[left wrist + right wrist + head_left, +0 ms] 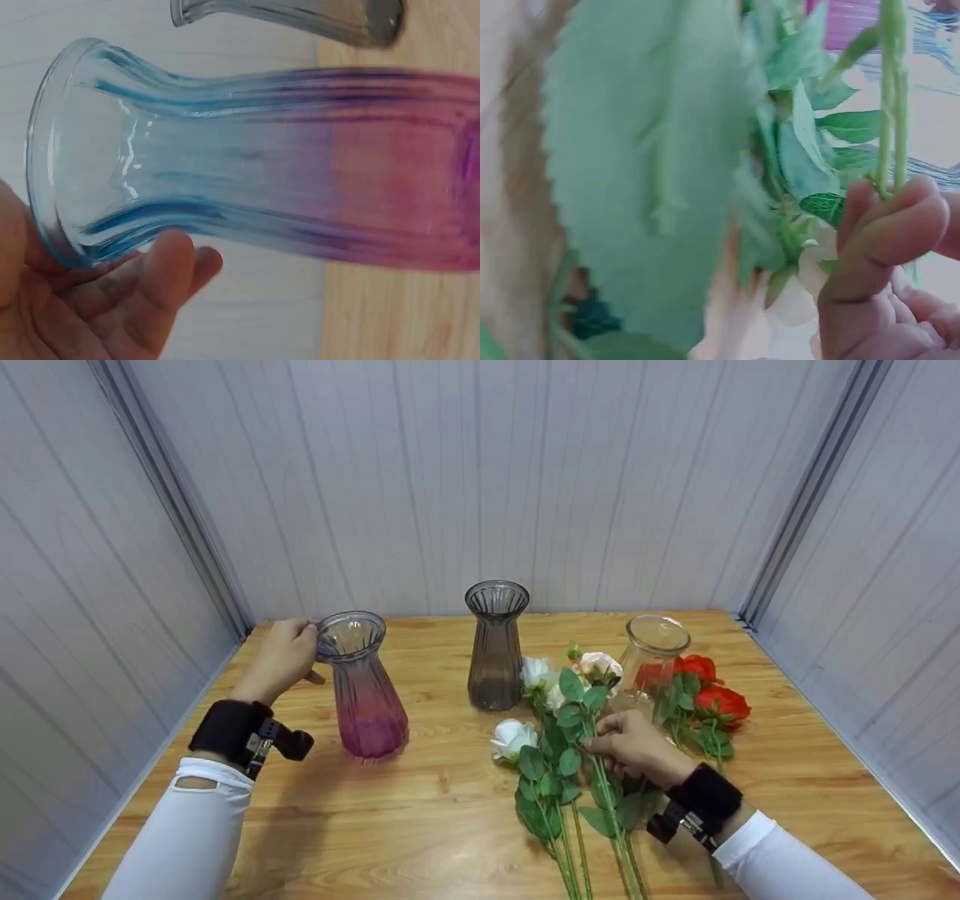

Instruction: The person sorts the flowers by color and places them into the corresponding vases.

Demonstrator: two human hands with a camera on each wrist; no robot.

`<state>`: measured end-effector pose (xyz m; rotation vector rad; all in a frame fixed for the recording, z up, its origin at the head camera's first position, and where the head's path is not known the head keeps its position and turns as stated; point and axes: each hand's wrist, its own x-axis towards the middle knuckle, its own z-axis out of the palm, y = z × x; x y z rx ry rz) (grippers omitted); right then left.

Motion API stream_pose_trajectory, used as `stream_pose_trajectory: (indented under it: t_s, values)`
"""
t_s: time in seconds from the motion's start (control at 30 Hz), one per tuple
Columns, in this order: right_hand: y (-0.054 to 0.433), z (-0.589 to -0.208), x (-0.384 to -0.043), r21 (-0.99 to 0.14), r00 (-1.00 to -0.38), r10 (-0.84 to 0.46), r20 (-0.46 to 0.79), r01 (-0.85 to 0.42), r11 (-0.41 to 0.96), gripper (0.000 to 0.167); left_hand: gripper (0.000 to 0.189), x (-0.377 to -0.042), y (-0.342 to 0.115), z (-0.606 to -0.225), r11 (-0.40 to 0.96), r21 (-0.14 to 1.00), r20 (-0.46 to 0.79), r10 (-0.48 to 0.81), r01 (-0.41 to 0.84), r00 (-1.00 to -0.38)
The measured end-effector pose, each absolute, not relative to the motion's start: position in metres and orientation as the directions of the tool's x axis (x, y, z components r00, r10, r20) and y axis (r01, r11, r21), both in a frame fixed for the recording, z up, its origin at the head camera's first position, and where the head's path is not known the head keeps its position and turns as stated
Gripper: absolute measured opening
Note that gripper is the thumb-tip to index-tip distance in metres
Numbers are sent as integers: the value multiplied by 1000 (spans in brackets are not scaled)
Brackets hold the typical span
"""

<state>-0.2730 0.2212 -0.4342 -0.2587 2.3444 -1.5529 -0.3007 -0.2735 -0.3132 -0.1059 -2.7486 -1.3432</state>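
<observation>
At the left, my left hand point(283, 656) grips the rim of a ribbed glass vase point(367, 697), bluish at the top and pink toward the base. In the left wrist view, fingers point(169, 262) bend along the underside of its flared neck. My right hand point(637, 746) pinches the green stems point(600, 757) of artificial pale roses over the right part of the table. Two thin stems point(892, 112) run between thumb and fingers in the right wrist view, and a big blurred leaf point(645, 172) covers much of it. A white rose point(514, 737) lies left of the stems.
A grey glass vase point(495, 660) stands at the back middle. Behind the right hand is a clear glass vase point(657, 634), with red flowers point(721, 705) beside it. Panelled walls point(435, 487) enclose the wooden table point(420, 817) at the back and sides.
</observation>
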Motion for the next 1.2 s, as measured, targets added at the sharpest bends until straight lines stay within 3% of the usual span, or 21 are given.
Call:
stream_pose_trajectory:
  t_s: [0.13,0.33,0.63,1.0,1.2]
  values:
    - [220,-427,-271,-957,-944,-324,-66,-32,287,17,52,-302,-273,-320,517,852,97,-13,77,-995]
    - [214,-413,-266,-986,-958,-283,37,-81,146,14,34,-302,-272,-325,394,916,110,-51,81,-993]
    - [198,-401,-266,-981,-952,-240,190,-192,-15,7,36,-302,-270,-329,408,906,173,-104,117,-979]
    - [167,-394,-264,-921,-915,-112,389,-384,-61,4,48,-301,-269,-334,435,889,218,-127,143,-968]
    - [149,-387,-266,-845,-842,-79,534,-531,-64,13,44,-302,-268,-336,396,905,222,-134,153,-966]
